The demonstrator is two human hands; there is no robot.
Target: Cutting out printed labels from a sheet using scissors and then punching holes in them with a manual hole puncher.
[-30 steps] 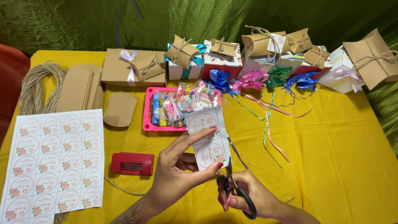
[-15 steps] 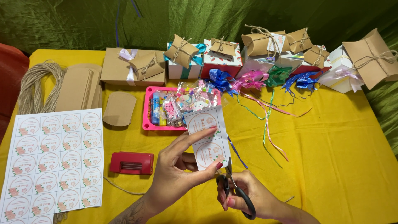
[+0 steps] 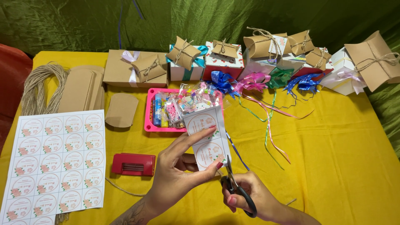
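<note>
My left hand (image 3: 181,175) pinches a narrow white paper strip (image 3: 206,135) printed with round floral labels, holding it upright over the yellow table (image 3: 333,166). My right hand (image 3: 254,200) grips black-handled scissors (image 3: 235,187), their blades at the strip's lower right edge. A larger sheet of the same round labels (image 3: 52,160) lies flat at the left. A red hole punch (image 3: 133,163) sits just left of my left hand.
A pink tray (image 3: 148,116) of small trinkets stands behind the strip. Kraft pillow boxes and gift boxes (image 3: 258,46) line the back edge, with curled ribbons (image 3: 266,83) in front. Flat kraft blanks (image 3: 81,89) and a twine bundle (image 3: 39,87) lie at the back left.
Almost nothing differs; the scissors' blades have shifted slightly along the strip's edge while my left hand keeps its hold.
</note>
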